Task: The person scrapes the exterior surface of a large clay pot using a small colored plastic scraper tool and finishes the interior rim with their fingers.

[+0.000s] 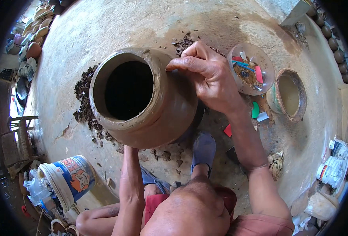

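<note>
A wet, brown clay pot [174,110] with a wide dark mouth and a thick rim fills the centre of the head view, slightly tilted. My right hand [203,70] is at the right side of its rim, fingers bent and pinched, with the thumb and a fingertip touching the clay. My left forearm [130,177] runs up beneath the pot, and the pot hides my left hand.
Dark clay scraps [85,94] lie around the pot. To the right are a plastic basin [268,65] of small tools, a pot of murky water [288,94] and coloured scrapers [255,109]. A bucket [69,181] lies lower left; stacked pottery [34,49] lines the edges.
</note>
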`<state>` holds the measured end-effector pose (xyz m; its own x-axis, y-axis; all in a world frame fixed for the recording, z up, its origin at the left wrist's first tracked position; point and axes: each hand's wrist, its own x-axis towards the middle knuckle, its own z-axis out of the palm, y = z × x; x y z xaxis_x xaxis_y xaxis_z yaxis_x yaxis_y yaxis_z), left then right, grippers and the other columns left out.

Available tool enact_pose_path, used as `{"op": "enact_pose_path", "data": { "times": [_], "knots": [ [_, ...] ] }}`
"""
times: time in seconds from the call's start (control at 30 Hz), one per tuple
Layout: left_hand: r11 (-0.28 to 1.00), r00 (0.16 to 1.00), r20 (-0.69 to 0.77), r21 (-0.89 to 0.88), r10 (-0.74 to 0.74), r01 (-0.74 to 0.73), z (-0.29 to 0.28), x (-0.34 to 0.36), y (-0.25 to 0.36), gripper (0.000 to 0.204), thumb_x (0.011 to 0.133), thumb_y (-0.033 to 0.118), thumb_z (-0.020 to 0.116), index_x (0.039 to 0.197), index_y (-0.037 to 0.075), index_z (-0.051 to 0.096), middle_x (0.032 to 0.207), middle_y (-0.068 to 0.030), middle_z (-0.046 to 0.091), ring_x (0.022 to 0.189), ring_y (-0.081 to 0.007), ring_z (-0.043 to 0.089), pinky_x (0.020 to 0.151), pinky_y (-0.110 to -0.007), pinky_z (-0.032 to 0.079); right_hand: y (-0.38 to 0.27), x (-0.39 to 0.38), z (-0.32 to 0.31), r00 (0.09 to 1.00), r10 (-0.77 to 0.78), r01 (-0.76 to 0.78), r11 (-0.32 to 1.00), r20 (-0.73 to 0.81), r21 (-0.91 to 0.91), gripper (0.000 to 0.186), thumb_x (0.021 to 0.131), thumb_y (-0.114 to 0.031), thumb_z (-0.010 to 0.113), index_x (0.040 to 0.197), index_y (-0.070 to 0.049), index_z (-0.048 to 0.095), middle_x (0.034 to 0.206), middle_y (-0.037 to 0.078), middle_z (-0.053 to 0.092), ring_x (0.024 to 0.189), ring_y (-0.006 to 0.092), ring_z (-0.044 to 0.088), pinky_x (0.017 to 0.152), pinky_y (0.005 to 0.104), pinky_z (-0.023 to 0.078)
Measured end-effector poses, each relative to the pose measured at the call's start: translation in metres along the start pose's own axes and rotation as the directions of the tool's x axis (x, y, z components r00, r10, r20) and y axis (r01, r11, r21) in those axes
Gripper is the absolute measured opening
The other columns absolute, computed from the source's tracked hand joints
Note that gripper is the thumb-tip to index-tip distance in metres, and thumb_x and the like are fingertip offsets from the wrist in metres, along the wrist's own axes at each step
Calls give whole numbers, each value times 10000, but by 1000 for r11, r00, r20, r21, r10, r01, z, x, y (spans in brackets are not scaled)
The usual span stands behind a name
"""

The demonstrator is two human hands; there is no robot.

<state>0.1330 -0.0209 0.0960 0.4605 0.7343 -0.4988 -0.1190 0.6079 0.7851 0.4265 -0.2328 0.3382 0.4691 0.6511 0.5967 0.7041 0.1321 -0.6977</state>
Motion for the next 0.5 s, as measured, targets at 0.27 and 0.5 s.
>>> {"op": "enact_pose_path", "data": {
  "times": [0.27, 0.5],
  "knots": [
    [997, 991, -132, 61, -32, 41, 1, -46, -50, 553, 1011, 457, 616, 1398, 75, 521, 1244, -100, 651, 1014, -237, 677, 810, -397, 600, -10, -3, 7, 999, -8, 9, 1000, -46, 21, 376, 802, 152, 633, 1081, -59, 771, 934, 92, 618, 852, 238, 660, 767, 332, 537],
    [809, 845, -68, 254, -531, 529, 57, -141, -73, 737, 1038, 605, 492, 1428, -18, 440, 1278, -226, 637, 977, -296, 727, 734, -389, 628, -4, -9, 4, 997, -23, 21, 1000, -67, -22, 335, 797, 110, 648, 1054, -59, 781, 914, 104, 630, 813, 274, 674, 730, 359, 549]
  ]
}}
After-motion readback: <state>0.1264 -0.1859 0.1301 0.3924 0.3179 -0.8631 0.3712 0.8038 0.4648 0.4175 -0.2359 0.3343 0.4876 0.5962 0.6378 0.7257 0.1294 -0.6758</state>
